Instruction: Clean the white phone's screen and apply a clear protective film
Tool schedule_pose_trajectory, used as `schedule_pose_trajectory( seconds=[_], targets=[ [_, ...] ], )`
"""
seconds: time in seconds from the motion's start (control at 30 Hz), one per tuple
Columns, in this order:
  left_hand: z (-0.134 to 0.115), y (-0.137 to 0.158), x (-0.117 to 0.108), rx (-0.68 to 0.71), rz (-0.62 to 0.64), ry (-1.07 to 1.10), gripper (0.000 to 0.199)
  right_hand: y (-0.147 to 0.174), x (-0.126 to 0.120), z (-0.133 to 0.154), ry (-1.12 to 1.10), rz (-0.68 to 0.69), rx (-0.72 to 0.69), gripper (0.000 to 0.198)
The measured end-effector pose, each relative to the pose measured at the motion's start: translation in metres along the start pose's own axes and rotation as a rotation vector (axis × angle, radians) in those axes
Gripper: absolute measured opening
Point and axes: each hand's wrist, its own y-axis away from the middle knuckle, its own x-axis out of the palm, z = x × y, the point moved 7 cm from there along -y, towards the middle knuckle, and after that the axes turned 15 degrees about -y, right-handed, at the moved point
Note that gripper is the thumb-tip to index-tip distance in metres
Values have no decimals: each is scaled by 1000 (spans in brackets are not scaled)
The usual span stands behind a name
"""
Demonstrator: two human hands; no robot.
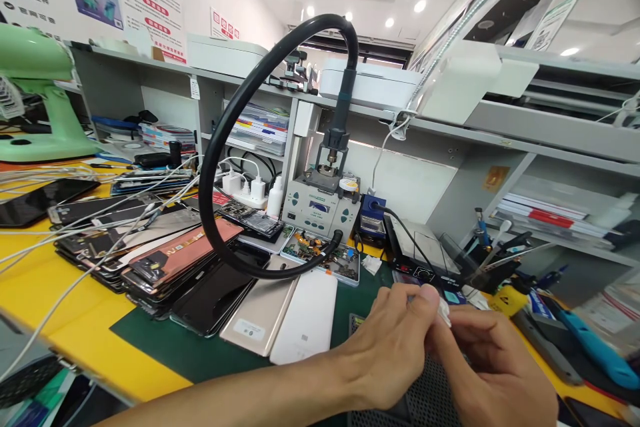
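My left hand and my right hand meet at the lower right, fingers curled and thumbs close together. Between them a small crumpled white piece, like tissue, sticks out. Most of it is hidden by the fingers, so whether something else is inside cannot be made out. Below the hands lies a black perforated mat or tray on the green work mat. Left of my left hand, a white phone or back cover lies beside a gold phone or back cover.
A hot air station stands at the back, its thick black hose looping high over stacked phone parts. A tray of small parts sits before it. White cables cross the left; tools, including a blue-handled one, crowd the right.
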Motion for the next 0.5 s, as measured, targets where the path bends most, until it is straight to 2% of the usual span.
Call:
schedule_pose_trajectory(
  seconds=[0.07, 0.13, 0.3, 0.4, 0.5],
  targets=[
    [-8, 2, 5, 126, 34, -310, 35, -1, -4, -1, -22, -35, 15, 26],
    [-10, 4, 8, 182, 54, -475, 45, -2, -7, 3, -38, -67, 8, 28],
    [-5, 6, 7, 146, 71, -562, 58, -5, -5, 11, -32, -25, -17, 31],
    [-8, 7, 6, 196, 73, -603, 57, -8, -4, 9, 0, 43, -19, 24],
    [-9, 8, 5, 240, 61, -619, 56, -12, -8, 5, 25, 49, 16, 25]
  ],
)
